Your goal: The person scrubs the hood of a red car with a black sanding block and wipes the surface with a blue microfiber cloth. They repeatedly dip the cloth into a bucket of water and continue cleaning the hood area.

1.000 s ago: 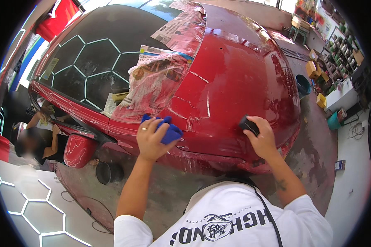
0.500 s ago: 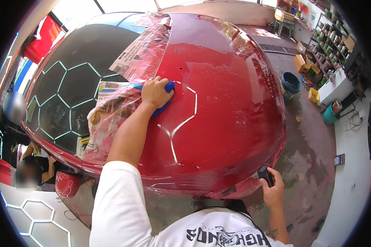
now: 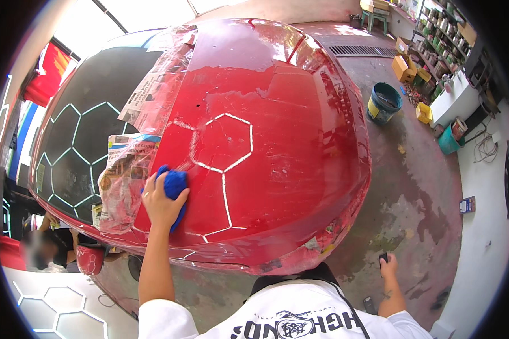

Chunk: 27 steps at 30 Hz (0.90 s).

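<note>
Blue cloth point(image 3: 174, 186) lies pressed on the glossy red car panel point(image 3: 277, 147) near its left edge, gripped by the left hand point(image 3: 161, 204); the right hand point(image 3: 388, 265), down beside the panel, is closed around a small dark block point(image 3: 383, 257).

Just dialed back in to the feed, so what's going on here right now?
A person leans over a red car panel, pressing a blue cloth to it with the left hand, beside the masking paper taped along the window edge. The right hand hangs low at the side, gripping a small dark object. Another person crouches at lower left.
</note>
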{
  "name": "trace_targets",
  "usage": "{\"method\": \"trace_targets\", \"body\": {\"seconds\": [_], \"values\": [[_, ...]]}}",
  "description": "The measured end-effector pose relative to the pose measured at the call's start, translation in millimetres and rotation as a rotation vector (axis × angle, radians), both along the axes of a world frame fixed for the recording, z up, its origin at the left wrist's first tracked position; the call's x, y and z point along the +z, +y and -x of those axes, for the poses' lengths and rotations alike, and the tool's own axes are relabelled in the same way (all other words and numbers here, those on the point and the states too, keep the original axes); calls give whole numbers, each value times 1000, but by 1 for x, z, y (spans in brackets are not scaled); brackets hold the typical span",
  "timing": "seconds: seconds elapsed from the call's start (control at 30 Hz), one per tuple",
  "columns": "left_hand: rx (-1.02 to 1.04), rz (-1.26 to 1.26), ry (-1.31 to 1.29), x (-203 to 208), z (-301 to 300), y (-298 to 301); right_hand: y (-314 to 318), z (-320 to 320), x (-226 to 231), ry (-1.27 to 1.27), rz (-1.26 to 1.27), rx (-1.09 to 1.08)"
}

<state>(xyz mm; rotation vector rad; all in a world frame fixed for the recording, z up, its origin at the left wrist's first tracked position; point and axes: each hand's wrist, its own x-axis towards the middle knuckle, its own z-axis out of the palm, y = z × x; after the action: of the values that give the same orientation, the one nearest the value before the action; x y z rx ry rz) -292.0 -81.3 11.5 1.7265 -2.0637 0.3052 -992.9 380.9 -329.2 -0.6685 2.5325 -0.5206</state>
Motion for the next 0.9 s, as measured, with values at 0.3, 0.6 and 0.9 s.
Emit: {"method": "trace_targets", "body": {"seconds": [0.3,0.6,0.9], "values": [[188,38,-31,-28,81,82,174,-68,-23,-415,-424,-169],[-159,-34,121,-58,153,107,60,-6,40,-65,145,264],[525,-72,83,-34,43,120,149,83,-9,-171,68,64]]}}
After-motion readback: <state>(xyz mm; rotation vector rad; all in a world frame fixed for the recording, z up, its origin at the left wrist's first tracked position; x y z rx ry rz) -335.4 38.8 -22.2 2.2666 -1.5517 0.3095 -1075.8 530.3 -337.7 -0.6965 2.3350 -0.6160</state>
